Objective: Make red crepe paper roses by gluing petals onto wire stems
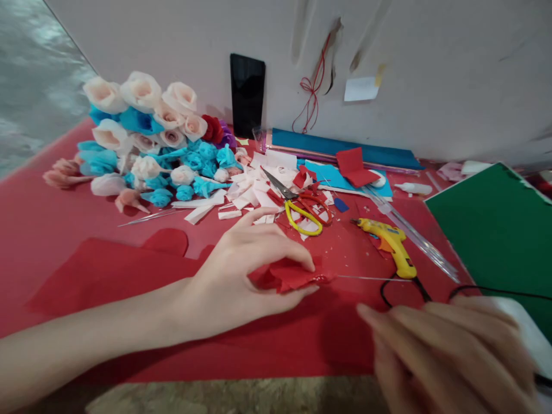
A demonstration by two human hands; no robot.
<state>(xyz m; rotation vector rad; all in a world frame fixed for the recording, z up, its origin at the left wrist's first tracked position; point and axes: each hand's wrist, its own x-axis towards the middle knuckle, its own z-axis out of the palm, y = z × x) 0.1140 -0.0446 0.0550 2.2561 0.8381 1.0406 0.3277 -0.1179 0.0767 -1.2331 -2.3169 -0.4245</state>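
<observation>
My left hand point(245, 270) pinches a red crepe-paper flower point(293, 275) between thumb and fingers, just above the red paper sheet point(107, 270). A thin metal wire point(371, 279) sticks out of the flower to the right. My right hand point(444, 351) hovers low at the bottom right, blurred, fingers stretched out and together, with nothing visible in it. A yellow glue gun point(390, 244) lies just beyond the wire's end.
A heap of white, pink and blue paper roses point(146, 138) fills the back left. Paper scraps and scissors with yellow and red handles point(302, 210) lie in the middle. A green sheet point(495, 236) is at the right, a black phone point(247, 95) leans on the wall.
</observation>
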